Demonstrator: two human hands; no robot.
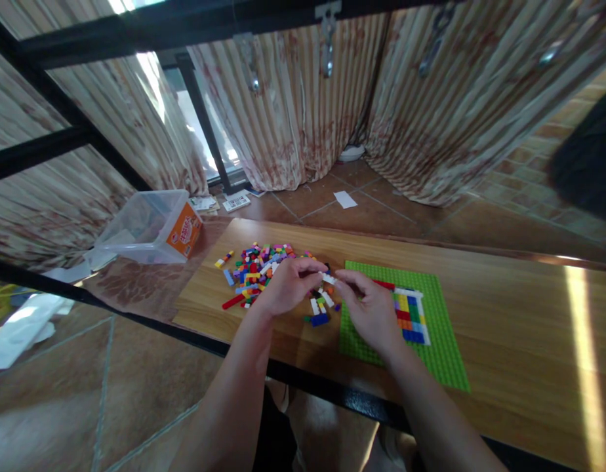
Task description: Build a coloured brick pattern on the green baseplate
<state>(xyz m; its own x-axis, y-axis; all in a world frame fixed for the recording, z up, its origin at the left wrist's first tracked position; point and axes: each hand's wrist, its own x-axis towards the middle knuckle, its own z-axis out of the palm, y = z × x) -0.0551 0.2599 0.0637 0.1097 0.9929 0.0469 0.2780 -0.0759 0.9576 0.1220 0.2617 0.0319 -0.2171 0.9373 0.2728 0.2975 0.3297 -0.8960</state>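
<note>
Between my two hands is a small white toy brick, pinched at both ends. My left hand grips its left end, above the edge of a pile of mixed coloured bricks. My right hand has its fingertips closed on the right end and reaches across the green baseplate. On that baseplate lies a flat patch of coloured bricks with a white edge, partly hidden by my right hand. A few loose white bricks and a blue brick lie just below my hands.
The wooden table has a dark front edge. On the floor at the left stands a clear plastic box with an orange label. Striped curtains hang behind the table, and a dark metal frame crosses overhead.
</note>
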